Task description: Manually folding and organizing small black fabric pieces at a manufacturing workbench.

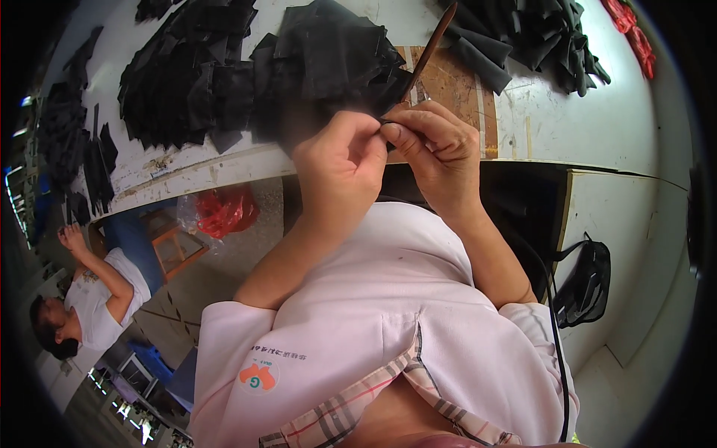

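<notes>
Both my hands meet just in front of the table's near edge, their fingertips nearly touching. With thumb and fingers pinched, my left hand grips one side of a small piece of black fabric. The other side is pinched by my right hand; most of the piece is hidden by the fingers. Just beyond my right hand, a narrow brown strip-like thing slants up and away; its lower end is close to my fingers, and I cannot tell whether they touch it. A heap of black fabric pieces lies right behind my hands.
More black fabric piles cover the white table at left, others at far right. A brown worn board lies beyond my right hand. Below the table are a red plastic bag, a wooden stool and a hanging black bag. A co-worker sits at left.
</notes>
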Demonstrator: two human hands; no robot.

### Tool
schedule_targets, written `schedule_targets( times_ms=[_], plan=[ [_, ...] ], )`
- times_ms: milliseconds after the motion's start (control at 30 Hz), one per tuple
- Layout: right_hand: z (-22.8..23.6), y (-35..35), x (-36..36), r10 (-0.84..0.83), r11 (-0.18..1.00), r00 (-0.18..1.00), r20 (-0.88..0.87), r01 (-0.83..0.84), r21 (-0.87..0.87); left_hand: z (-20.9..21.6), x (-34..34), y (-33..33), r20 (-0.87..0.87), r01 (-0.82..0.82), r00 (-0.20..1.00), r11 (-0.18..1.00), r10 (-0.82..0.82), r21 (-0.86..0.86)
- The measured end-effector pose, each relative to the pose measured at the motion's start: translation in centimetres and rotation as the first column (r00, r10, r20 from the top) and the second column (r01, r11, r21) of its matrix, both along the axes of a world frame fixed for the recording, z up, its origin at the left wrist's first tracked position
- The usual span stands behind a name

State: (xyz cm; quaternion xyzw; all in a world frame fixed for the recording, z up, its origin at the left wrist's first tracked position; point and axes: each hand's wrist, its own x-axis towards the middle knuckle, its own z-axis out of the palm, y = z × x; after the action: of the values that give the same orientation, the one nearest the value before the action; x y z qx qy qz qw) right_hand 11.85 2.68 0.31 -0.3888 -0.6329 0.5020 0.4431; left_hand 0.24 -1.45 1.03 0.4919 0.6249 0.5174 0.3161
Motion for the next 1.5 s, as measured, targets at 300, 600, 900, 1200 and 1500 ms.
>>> schedule_targets(
  times_ms=[300,600,900,1200,1500],
  plan=[
    [-2.3,0.5,0.0,-0.018,0.997,0.998,0.058,0.022,-0.077,-1.0,-2.6,0.9,0.932,0.243,0.362,0.967,-0.010,-0.084],
    [-1.2,0.6,0.3,0.061,0.575,0.775,-0.628,-0.542,-0.613,-1.6,-0.7,0.5,-0.093,-0.097,0.990,0.990,0.107,0.107],
    [-0.1,0.2,0.3,0.096,0.752,0.809,-0.579,-0.440,-0.490,0.6,-3.5,0.3,0.902,0.476,0.311,0.871,-0.298,0.124],
    [1.5,1.8,0.8,0.168,0.951,0.869,-0.464,-0.268,-0.156,3.0,-0.2,0.4,0.508,0.177,0.844,0.984,-0.171,0.036],
    [7.6,4.3,1.5,0.117,0.993,0.979,-0.168,-0.120,-0.010,5.9,-1.1,4.6,0.932,0.304,0.166,0.916,-0.323,0.264]
  ],
)
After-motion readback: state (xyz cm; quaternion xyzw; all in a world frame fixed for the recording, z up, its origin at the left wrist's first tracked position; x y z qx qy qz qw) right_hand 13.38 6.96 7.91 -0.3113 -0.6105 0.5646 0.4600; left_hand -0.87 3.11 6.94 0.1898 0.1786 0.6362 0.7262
